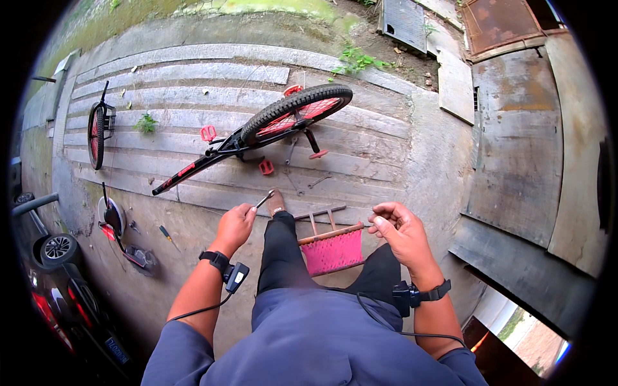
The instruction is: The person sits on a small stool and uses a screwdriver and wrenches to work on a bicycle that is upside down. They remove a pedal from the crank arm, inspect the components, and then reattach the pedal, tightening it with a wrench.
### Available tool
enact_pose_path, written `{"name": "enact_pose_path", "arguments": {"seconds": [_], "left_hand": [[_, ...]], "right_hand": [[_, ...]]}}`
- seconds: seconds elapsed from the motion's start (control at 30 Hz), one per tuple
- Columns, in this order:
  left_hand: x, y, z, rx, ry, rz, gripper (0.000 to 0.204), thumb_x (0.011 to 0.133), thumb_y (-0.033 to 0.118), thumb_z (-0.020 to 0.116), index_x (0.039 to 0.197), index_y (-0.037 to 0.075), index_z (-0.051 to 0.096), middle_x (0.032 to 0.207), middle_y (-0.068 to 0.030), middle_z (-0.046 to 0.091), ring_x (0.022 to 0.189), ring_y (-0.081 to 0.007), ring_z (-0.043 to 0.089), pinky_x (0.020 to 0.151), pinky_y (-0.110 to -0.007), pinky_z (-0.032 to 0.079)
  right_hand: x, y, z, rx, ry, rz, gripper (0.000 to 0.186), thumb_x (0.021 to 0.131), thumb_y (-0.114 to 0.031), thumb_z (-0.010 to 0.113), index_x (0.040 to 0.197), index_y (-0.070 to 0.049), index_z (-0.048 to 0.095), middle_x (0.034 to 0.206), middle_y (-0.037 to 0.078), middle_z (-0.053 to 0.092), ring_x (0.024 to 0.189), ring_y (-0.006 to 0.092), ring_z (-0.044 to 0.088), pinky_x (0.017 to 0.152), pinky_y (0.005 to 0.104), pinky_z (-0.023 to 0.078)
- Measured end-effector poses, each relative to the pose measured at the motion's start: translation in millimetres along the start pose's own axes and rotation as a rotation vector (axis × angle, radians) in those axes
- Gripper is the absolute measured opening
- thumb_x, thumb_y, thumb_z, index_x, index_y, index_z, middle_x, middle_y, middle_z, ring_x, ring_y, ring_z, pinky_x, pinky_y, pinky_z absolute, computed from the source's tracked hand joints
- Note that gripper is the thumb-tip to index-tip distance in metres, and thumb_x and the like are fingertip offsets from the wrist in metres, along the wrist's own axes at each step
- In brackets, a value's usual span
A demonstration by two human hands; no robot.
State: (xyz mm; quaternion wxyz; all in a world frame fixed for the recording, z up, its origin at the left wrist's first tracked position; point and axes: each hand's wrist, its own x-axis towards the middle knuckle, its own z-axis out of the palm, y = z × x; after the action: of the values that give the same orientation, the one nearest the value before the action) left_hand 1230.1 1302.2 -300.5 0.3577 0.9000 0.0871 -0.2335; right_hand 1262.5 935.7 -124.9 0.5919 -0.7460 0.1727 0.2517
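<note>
From where I stand, the left hand (237, 225) is closed around a slim metal tool (265, 198), probably a wrench, gripped toward one end so that the wider far end sticks out clear of the knuckles, pointing ahead and to the right. The right hand (396, 231) is raised well apart from it, thumb and bent fingers drawn near each other; whether something small is pinched there I cannot tell. Ahead of both hands, on the paving slabs (360, 170), lies the black bicycle frame (187, 172), reaching out beyond the left hand, its knobbly wheel (299, 112) turned up on the side between the hands, which seems to leave the hub exposed. Loose wrenches (320, 182) lie between the hands and the bicycle, spread out presumably so that each can be picked up easily. Just left of the right hand, and lower, is a pink woven stool (333, 251), perhaps kept close as a seat. A screwdriver (168, 237) lies left of the left hand, and farther ahead on that side stands another wheel (96, 136).
</note>
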Motion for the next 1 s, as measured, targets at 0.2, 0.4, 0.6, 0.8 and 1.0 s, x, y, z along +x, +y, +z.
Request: {"name": "enact_pose_path", "arguments": {"seconds": [0.2,0.4,0.6,0.8,1.0], "left_hand": [[53,11,16,0.012,0.012,-0.027,0.027,0.097,0.029,0.06,0.104,0.005,0.071,0.096,-0.0209,0.07,0.091,-0.0399,0.066,0.079,-0.045,0.052],[121,43,60,-0.001,0.136,-0.103,0.025,0.096,0.028,0.061,0.104,0.006,0.071,0.096,-0.0193,0.07,0.09,-0.0392,0.066,0.079,-0.045,0.053],[177,39,136,-0.056,0.136,-0.178,0.026,0.096,0.027,0.061,0.105,0.004,0.071,0.097,-0.0197,0.07,0.091,-0.0391,0.067,0.08,-0.043,0.053],[248,16,202,-0.096,0.101,-0.182,0.026,0.096,0.029,0.06,0.105,0.007,0.071,0.097,-0.0172,0.07,0.089,-0.0387,0.066,0.076,-0.044,0.053],[299,3,238,-0.081,0.019,-0.113,0.027,0.096,0.031,0.06,0.102,0.007,0.07,0.094,-0.0162,0.07,0.089,-0.0379,0.065,0.076,-0.044,0.051]], "right_hand": [[88,-2,-16,-0.106,-0.025,-0.051,0.031,0.093,-0.019,0.07,0.115,0.001,0.064,0.102,0.008,0.071,0.097,0.0155,0.065,0.083,0.0314,0.052],[226,24,-65,-0.41,-0.123,-0.214,0.037,0.088,-0.02,0.071,0.119,-0.002,0.059,0.105,0.013,0.07,0.095,0.0221,0.069,0.084,0.0339,0.053],[355,80,-76,-0.439,-0.108,-0.283,0.057,0.082,-0.021,0.078,0.131,-0.004,0.055,0.119,0.014,0.064,0.1,0.0244,0.066,0.088,0.0355,0.053],[444,127,-67,-0.672,0.012,-0.627,0.076,0.076,-0.025,0.083,0.142,-0.009,0.048,0.138,0.017,0.054,0.129,0.0356,0.051,0.108,0.0421,0.042],[497,159,-44,-0.661,0.095,-0.866,0.081,0.075,-0.028,0.084,0.144,-0.01,0.046,0.142,0.016,0.05,0.131,0.0347,0.05,0.11,0.0418,0.042]]}}
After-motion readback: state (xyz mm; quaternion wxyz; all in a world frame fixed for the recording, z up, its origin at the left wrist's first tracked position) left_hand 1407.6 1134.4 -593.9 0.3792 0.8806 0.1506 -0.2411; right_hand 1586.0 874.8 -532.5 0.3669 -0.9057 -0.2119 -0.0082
